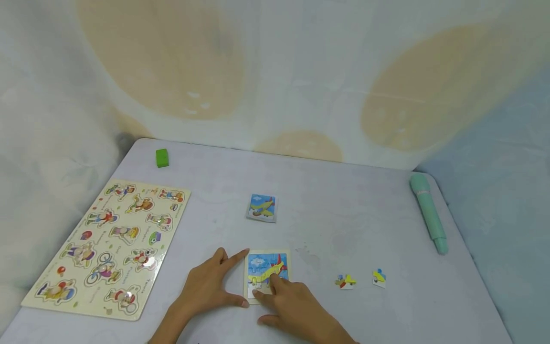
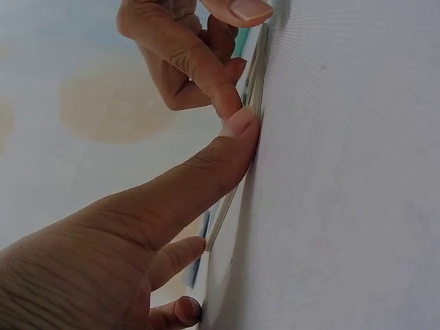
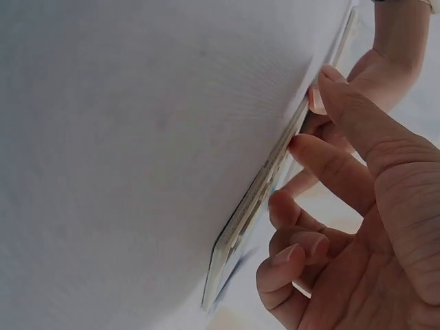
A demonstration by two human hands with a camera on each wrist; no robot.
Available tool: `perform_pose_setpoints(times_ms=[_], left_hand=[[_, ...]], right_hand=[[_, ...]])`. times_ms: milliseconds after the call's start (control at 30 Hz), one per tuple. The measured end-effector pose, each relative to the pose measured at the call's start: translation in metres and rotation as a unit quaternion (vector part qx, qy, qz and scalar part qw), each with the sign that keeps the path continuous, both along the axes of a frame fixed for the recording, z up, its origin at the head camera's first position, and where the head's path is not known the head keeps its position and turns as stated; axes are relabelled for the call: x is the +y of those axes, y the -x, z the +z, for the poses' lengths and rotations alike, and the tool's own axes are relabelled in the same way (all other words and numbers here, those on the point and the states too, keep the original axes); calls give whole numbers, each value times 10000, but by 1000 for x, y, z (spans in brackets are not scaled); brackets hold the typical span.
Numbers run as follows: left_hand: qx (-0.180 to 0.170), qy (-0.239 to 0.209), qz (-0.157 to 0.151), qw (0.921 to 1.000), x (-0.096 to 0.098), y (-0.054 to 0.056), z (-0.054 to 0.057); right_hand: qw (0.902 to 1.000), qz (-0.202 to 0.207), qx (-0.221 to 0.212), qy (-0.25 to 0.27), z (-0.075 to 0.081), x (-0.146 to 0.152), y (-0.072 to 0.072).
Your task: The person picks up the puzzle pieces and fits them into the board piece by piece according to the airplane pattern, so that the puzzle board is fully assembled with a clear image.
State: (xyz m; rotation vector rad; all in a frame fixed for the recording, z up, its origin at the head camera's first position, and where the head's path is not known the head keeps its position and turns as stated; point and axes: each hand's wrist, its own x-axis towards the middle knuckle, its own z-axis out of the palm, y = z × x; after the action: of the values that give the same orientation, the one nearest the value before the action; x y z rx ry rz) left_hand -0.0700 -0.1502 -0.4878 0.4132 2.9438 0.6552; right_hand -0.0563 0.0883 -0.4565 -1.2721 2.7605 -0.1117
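A pale lavender table (image 1: 326, 200) stands against a draped cloth backdrop (image 1: 275, 71) with tan blotches. Near its front edge lies a small airplane puzzle board (image 1: 267, 274) — both hands work on it. The left hand (image 1: 210, 286) lies spread flat just left of the board, forefinger along its upper left edge, thumb tip braced at its lower left corner. The right hand (image 1: 292, 306) presses its forefinger down on the board's lower part; its other fingers curl loosely and pinch nothing. Right of the right hand, well apart, lie two loose puzzle pieces (image 1: 345, 281) (image 1: 379, 278). Beyond the hands sits a small airplane picture card (image 1: 261, 208). Far left: a wooden peg puzzle (image 1: 109, 246) and a green block (image 1: 162, 157). Far right — a mint-green pen-shaped device (image 1: 427, 210).
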Motion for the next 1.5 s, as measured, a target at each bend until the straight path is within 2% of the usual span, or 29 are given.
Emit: perform_pose_setpoints(times_ms=[200, 433, 667, 800, 1033, 1333, 1500], left_hand=[[-67, 52, 3, 10000, 0, 0, 1], [-99, -5, -1, 10000, 1, 1, 1], [-70, 81, 60, 9999, 1, 0, 1], [-124, 70, 71, 9999, 2, 0, 2], [-72, 23, 61, 10000, 2, 1, 2], [-57, 39, 61, 10000, 2, 1, 1], [-218, 39, 87, 9997, 2, 0, 2]], right_hand=[[9999, -50, -85, 26, -3, 1, -1], [9951, -440, -772, 439, 1, 16, 2], [9771, -1209, -1302, 1171, 5, 50, 7], [9646, -1612, -1367, 1577, 4, 71, 8], [9441, -2429, -1421, 1715, 5, 98, 6], [9360, -2712, -1246, 1864, -3, 137, 2], [9199, -3084, -1349, 2012, -8, 154, 1]])
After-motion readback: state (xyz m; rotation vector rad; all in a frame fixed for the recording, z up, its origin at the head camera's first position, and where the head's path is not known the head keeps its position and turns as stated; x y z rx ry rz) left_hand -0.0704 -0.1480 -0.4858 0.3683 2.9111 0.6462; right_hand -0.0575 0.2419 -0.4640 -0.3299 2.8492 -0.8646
